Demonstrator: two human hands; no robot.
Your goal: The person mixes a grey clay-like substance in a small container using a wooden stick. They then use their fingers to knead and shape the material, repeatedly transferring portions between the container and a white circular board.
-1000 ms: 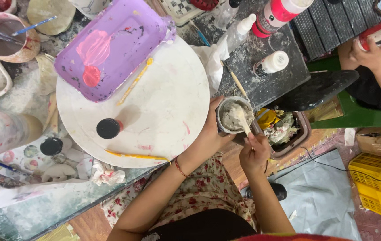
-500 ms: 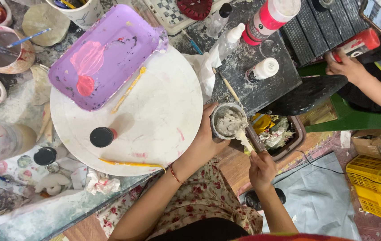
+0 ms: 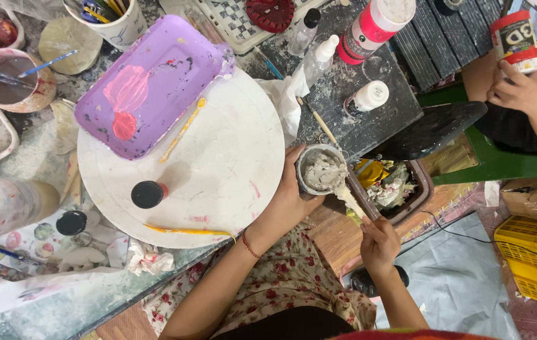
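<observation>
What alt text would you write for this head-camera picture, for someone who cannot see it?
Seen from above, a person's left hand holds a small cup of grey-white paste at the edge of a round white board, while the right hand scrapes paste out with a stick. A purple tray smeared with pink paint lies on the board, amid bottles and brushes.

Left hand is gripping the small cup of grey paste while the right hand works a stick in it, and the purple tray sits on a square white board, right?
Not quite: the head view shows the board under the purple tray is round, not square. The left hand does grip the cup, and the right hand works the stick.
</observation>
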